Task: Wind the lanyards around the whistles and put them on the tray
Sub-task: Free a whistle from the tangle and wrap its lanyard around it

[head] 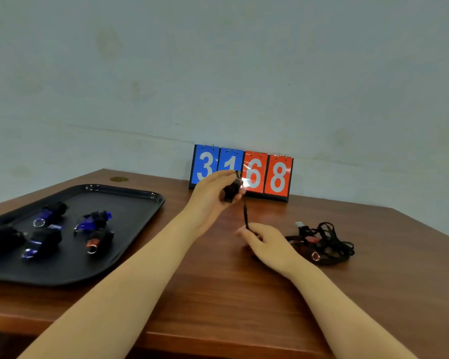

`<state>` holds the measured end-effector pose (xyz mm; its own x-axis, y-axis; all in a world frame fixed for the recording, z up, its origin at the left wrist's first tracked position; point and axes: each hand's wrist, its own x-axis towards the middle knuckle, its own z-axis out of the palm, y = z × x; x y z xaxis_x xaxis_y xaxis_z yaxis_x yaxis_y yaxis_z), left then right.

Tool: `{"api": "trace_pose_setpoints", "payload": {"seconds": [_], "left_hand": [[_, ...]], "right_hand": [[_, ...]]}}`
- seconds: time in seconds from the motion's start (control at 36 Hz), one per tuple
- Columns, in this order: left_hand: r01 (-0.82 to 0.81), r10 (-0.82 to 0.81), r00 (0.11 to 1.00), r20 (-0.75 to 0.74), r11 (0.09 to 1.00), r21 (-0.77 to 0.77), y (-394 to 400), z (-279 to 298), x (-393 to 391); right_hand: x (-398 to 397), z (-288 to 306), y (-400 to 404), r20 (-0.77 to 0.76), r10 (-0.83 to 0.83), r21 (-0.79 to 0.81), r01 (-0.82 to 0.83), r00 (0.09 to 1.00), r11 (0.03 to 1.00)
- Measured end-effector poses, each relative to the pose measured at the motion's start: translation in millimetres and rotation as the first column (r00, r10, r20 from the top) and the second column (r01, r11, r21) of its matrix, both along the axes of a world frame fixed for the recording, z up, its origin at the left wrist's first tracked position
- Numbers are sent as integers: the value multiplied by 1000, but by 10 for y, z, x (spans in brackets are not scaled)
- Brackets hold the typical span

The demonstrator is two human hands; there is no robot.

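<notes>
My left hand [213,194] is raised above the table and grips a dark whistle [231,193] with black cord wrapped around it. A short length of black lanyard [245,215] runs down from it to my right hand [266,244], which pinches its free end just above the tabletop. On the black tray [130,244] at the left lie several wound whistles, some blue [92,221] and one red [96,240]. To the right of my right hand is a tangled heap of unwound whistles and lanyards [321,242] with red pieces in it.
A flip scoreboard [267,174] reading 31 and 68 stands against the wall at the back of the brown wooden table [218,294]. The table's front edge runs close under my forearms. A small brass disc [119,179] sits in the tabletop beyond the tray.
</notes>
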<state>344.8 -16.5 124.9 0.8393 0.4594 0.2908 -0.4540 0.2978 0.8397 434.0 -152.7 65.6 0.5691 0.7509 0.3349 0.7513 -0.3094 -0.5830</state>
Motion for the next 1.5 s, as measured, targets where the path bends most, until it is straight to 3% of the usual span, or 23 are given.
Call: {"api": "trace_pose_setpoints", "payload": {"seconds": [0.11, 0.19, 0.33, 0.42, 0.5, 0.58, 0.69, 0.78, 0.86, 0.97, 1.03, 1.11, 1.19, 1.25, 1.31, 1.44, 1.5], "left_hand": [[-16, 23, 999, 37, 984, -178, 130, -10, -10], [-67, 64, 998, -17, 973, -221, 213, -51, -3], [-278, 256, 953, -165, 952, -131, 318, -121, 36], [-420, 441, 872, -211, 897, 139, 350, -170, 78], [-326, 344, 917, -204, 938, 115, 287, -201, 91], [-167, 155, 977, -145, 983, -75, 218, -178, 97], [16, -20, 1000, -10, 957, -290, 186, -158, 78], [83, -69, 996, 48, 887, -455, 191, -144, 61], [66, -41, 997, 61, 871, -487, 225, -155, 65], [-134, 134, 991, -26, 930, -342, 289, -209, 79], [-304, 288, 951, -116, 939, -160, 330, -257, 101], [-482, 494, 856, -152, 869, 109, 378, -327, 144], [-543, 612, 786, -89, 752, 373, 401, -375, 169], [-511, 672, 740, -38, 598, 617, 416, -408, 183], [-442, 684, 729, -28, 501, 744, 416, -425, 194], [-229, 532, 836, -137, 564, 793, 353, -394, 233], [-108, 442, 879, -179, 551, 827, 302, -386, 218]], "right_hand": [[-5, 70, -27, -165, -32, 178, 62, 986, 982], [-1, 133, -61, -281, -51, 274, 131, 958, 953], [4, 186, -137, -459, -3, 409, 215, 888, 887], [22, 223, -192, -534, 154, 559, 210, 832, 802], [16, 261, -220, -551, 181, 621, 256, 815, 740], [49, 261, -218, -565, 50, 601, 369, 823, 709], [130, 199, -193, -518, -185, 502, 473, 835, 724], [167, 122, -163, -295, -354, 314, 440, 888, 841], [128, 42, -112, -43, -284, 107, 287, 958, 952], [8, 38, -83, 41, -141, 61, 138, 989, 989], [-33, 66, -95, 20, -97, 120, 94, 995, 988], [-72, 98, -112, -1, -56, 177, 55, 998, 983], [-95, 102, -113, -1, -25, 189, 25, 1000, 982], [-94, 109, -115, -14, -28, 225, 31, 1000, 974], [-70, 127, -124, -54, -64, 314, 78, 996, 946], [30, 158, -146, -169, -185, 482, 245, 968, 841], [67, 160, -146, -208, -225, 523, 303, 952, 797]]}}
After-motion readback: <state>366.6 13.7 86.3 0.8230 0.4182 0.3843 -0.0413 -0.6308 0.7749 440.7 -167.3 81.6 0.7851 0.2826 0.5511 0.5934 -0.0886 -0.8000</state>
